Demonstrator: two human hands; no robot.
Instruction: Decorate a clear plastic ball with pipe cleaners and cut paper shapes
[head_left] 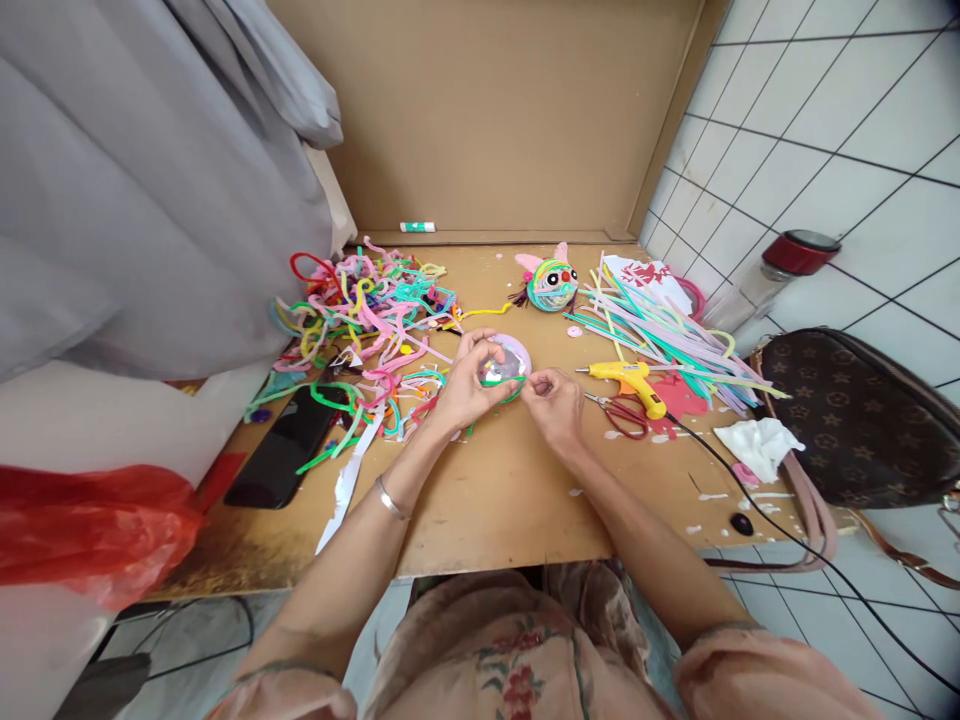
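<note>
My left hand (474, 382) is closed around a small round object (514, 352), see-through with a light purple edge. A green pipe cleaner (504, 381) runs across its near side, beneath my left thumb. Close by on the right, my right hand (555, 402) pinches the end of the green strand between thumb and fingers. Behind my hands sits a finished-looking round figure (553, 286) wrapped in colourful strands, with pink ears, eyes and a red nose. My fingers cover part of the round object.
Tangled pipe cleaners (375, 310) and a black phone (279, 450) lie left. To the right are straight pipe cleaners (660, 330), a yellow glue gun (626, 380) with a cord, red-handled scissors (626, 416), a brown handbag (847, 415) and a bottle (801, 252). A glue stick (417, 227) lies behind.
</note>
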